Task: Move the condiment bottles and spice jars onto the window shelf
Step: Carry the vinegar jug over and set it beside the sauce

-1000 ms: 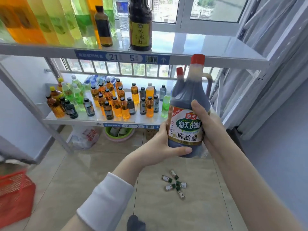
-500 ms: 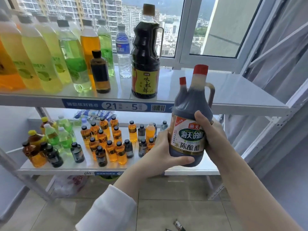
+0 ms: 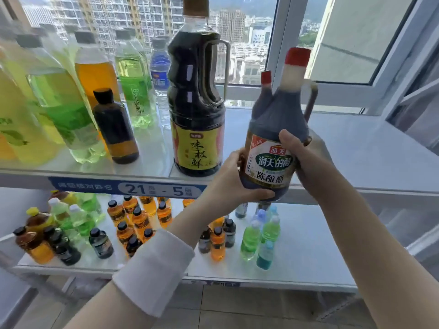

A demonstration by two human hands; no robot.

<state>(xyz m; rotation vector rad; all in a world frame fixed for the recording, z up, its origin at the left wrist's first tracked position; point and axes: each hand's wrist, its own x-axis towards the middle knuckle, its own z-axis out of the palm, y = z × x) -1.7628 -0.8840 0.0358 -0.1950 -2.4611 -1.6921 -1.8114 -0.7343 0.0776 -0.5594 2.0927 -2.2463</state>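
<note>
Dark plastic vinegar jug with red cap (image 3: pixel 273 129), upright, gripped at the label by left hand (image 3: pixel 228 186) and right hand (image 3: pixel 308 160), before the white window shelf's (image 3: pixel 361 146) front edge. Risks: its base may catch that edge; drifting left would knock the tall dark soy-sauce bottle (image 3: pixel 197 103).

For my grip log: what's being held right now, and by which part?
The red-capped vinegar bottle, by its lower body: left hand at the label's left edge, right hand round the right side.
</note>
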